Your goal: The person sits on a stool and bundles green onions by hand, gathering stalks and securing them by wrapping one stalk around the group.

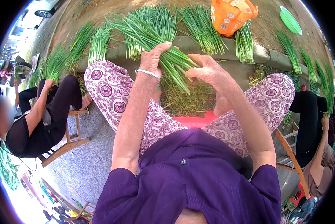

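Observation:
A bunch of long green chives (pixel 147 34) lies slantwise across my lap, leafy tips to the upper left and pale cut ends toward my right. My left hand (pixel 152 61), with a pale bracelet at the wrist, is wrapped round its middle, thumb on top. At the stem ends my right hand (pixel 208 69) is closed, thumb and fingers pinching some of the stalks. Below the bunch, a heap of discarded yellowish-green leaves (pixel 186 97) lies on the ground between my feet.
Piles of chives (pixel 201 31) lean along the stone kerb (pixel 227 48). An orange bag (pixel 230 16) stands behind them, a green basin (pixel 290 20) farther right. Co-workers sit on either side, one on a wooden chair (pixel 68 138) at left. Something red (pixel 193 121) is under me.

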A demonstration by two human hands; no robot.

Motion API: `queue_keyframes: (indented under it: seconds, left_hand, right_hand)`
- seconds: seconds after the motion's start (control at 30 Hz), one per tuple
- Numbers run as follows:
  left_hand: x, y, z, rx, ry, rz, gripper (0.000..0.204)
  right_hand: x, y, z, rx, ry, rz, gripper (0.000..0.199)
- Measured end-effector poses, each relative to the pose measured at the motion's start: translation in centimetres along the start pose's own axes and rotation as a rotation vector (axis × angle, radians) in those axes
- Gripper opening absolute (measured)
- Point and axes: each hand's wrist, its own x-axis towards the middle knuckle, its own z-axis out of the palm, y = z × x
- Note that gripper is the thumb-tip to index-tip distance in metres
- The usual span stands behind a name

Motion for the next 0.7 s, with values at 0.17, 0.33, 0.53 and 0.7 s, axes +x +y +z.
queue_keyframes:
  seconds: [0.17,0.33,0.53,0.7]
  left_hand:
    - [-0.3,0.2,0.3,-0.016,-0.032,0.075,0.018]
    - [-1.0,0.1,0.8,0.082,-0.151,0.185,0.019]
    - [-0.9,-0.2,1.0,0.151,-0.189,0.211,0.017]
    - [-1.1,-0.4,1.4,0.224,-0.117,0.255,0.016]
  right_hand:
    - [0.4,0.4,-0.6,-0.257,-0.037,-0.001,0.036]
    - [0.2,0.3,0.0,-0.209,0.052,-0.053,0.045]
    - [0.1,0.9,1.6,-0.04,-0.04,0.057,0.049]
    - [0.2,1.7,3.2,-0.046,0.049,0.052,0.035]
